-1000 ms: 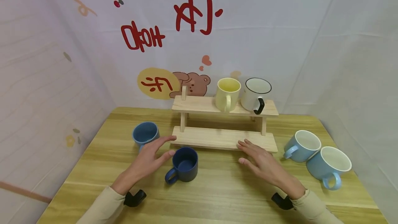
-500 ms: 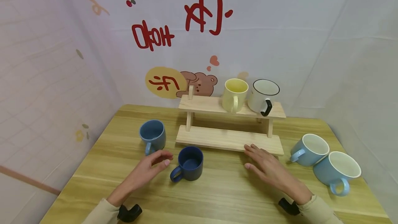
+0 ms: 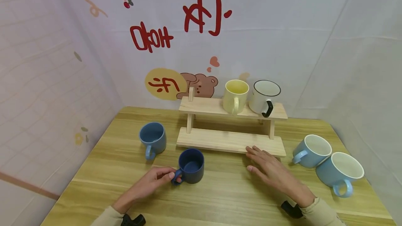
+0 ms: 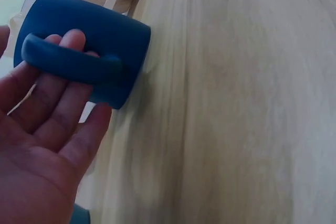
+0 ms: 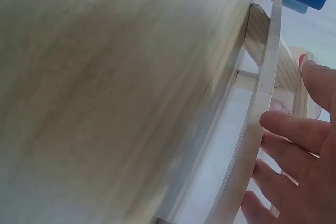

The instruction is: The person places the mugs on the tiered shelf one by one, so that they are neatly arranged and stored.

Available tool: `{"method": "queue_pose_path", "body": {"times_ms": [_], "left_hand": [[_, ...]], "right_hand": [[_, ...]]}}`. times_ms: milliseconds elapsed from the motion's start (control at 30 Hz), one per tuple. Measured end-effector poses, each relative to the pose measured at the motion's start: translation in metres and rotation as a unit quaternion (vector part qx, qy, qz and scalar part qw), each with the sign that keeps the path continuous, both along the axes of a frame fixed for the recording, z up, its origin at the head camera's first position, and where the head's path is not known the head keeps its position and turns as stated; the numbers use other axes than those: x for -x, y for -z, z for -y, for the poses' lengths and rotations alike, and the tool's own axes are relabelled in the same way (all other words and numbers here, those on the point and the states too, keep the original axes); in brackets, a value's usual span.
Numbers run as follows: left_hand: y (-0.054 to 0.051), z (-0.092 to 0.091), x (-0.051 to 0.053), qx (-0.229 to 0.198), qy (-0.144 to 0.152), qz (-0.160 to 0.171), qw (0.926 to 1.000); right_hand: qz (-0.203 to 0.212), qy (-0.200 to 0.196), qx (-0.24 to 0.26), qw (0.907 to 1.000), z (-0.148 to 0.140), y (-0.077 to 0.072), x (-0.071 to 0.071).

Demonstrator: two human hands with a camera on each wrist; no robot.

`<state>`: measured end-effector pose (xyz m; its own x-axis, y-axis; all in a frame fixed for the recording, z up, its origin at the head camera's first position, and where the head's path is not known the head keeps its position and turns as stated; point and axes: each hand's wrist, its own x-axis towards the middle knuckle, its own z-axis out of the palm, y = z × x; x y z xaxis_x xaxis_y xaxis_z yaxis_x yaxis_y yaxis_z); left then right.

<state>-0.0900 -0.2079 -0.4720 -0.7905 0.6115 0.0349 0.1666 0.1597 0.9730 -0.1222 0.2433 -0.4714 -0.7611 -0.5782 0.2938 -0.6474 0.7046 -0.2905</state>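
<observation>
A dark blue mug (image 3: 195,173) stands upright on the table, just in front of the wooden two-tier shelf (image 3: 216,139). My left hand (image 3: 154,182) grips the mug's handle from the left. In the left wrist view, several fingers pass through the handle loop (image 4: 68,64). My right hand (image 3: 272,171) has its fingers extended. Its fingertips touch the front edge of the lower board (image 5: 242,156), as the right wrist view shows. Behind my left hand is a medium blue mug (image 3: 154,138), its handle toward me.
On the top board sit a yellow mug (image 3: 235,97) and a white mug (image 3: 264,97) with black rim and handle. Two light blue mugs, one smaller (image 3: 309,154) and one larger (image 3: 338,170), stand at the right. White printed cloth (image 3: 270,44) hangs behind the table.
My left hand has moved from beside the medium blue mug toward me and to the dark blue mug's handle, which it now grips. The right hand stays at the shelf.
</observation>
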Motion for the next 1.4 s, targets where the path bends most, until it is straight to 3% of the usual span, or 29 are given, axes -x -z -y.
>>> {"method": "queue_pose_path", "body": {"times_ms": [100,200,533,800,1067,1400], "left_hand": [[0.003,-0.003,0.000,-0.031,0.015,0.029,0.9990],[0.005,-0.006,0.000,-0.041,0.013,0.034,0.9985],[0.005,-0.013,-0.004,-0.043,-0.023,0.023,0.9985],[-0.003,-0.021,-0.008,-0.066,-0.061,0.037,0.9953],[-0.020,-0.030,-0.007,-0.083,-0.089,0.036,0.9919],[-0.060,-0.056,0.007,-0.080,-0.164,0.009,0.9831]], "right_hand": [[-0.014,-0.003,0.002,0.9999,0.000,0.000,0.000],[-0.018,-0.003,0.004,0.9998,0.000,-0.002,0.000],[0.006,0.009,0.003,0.9999,-0.001,-0.005,0.001],[-0.014,-0.005,0.013,0.9998,-0.003,-0.004,0.002],[-0.017,0.009,0.000,0.9998,-0.004,-0.003,0.001],[0.014,0.024,-0.015,0.9995,-0.004,-0.005,0.000]]}}
